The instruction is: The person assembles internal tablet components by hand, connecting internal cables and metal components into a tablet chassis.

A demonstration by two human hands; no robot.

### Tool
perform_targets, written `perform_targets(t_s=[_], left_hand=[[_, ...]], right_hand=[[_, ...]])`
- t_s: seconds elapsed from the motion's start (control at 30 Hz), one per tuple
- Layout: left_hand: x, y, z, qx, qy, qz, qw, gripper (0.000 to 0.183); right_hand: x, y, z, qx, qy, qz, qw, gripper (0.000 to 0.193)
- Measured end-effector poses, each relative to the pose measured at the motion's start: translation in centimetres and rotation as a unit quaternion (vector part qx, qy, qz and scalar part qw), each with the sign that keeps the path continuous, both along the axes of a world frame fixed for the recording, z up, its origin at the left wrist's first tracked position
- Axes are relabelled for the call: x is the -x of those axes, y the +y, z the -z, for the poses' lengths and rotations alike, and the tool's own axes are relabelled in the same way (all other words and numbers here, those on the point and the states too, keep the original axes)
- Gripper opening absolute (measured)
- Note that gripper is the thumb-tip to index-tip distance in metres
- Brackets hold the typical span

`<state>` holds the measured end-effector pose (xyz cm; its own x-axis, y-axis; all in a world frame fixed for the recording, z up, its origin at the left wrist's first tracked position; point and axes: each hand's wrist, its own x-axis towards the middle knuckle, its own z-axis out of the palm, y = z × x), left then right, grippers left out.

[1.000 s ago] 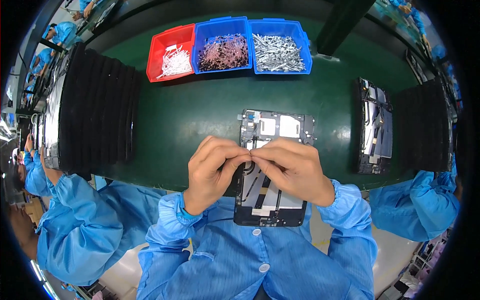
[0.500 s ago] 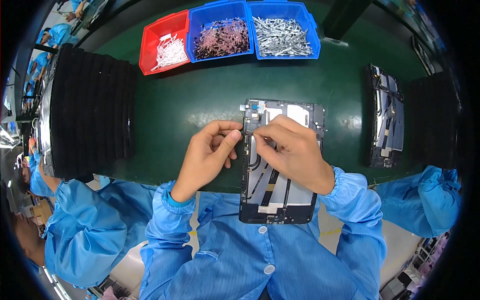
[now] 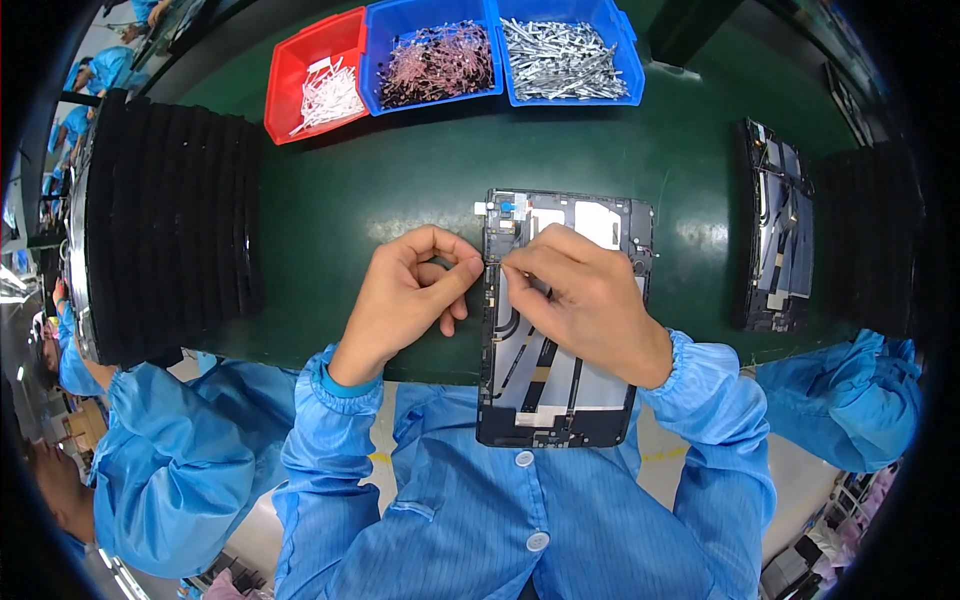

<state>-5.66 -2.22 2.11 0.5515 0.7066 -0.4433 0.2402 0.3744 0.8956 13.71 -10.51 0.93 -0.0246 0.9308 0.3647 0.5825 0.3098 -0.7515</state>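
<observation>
A green bench [image 3: 380, 190] fills the frame. At centre lies an open tablet frame [image 3: 560, 390]. The right hand [image 3: 585, 300] pinches something tiny at its left edge; the left hand [image 3: 410, 290], curled, presses its thumb there.

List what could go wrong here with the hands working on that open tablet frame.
1. The tablet frame overhangs the green table's near edge; pressure from the right hand might tip it off.
2. The left hand and right hand pinch at the frame's left edge; whatever small part is there could slip or bend.
</observation>
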Motion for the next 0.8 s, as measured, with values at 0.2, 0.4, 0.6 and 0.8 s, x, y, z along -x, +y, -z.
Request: perform_targets(t_s=[0.2, 0.4, 0.6, 0.8], left_hand=[[-0.30, -0.29, -0.31, -0.007, 0.016, -0.004, 1.000, 0.013], [-0.36, -0.38, -0.38, -0.006, 0.027, -0.002, 1.000, 0.013], [-0.35, -0.33, -0.43, -0.011, 0.055, 0.009, 0.998, 0.012], [-0.46, -0.15, -0.47, -0.010, 0.049, 0.007, 0.999, 0.011]], right_hand=[[0.04, -0.06, 0.18, -0.024, -0.017, 0.005, 1.000, 0.008], [0.06, -0.07, 0.19, -0.029, -0.017, 0.006, 0.999, 0.007], [-0.11, -0.12, -0.02, -0.019, -0.014, -0.004, 1.000, 0.007], [-0.27, -0.13, -0.05, -0.012, -0.013, -0.005, 1.000, 0.010]])
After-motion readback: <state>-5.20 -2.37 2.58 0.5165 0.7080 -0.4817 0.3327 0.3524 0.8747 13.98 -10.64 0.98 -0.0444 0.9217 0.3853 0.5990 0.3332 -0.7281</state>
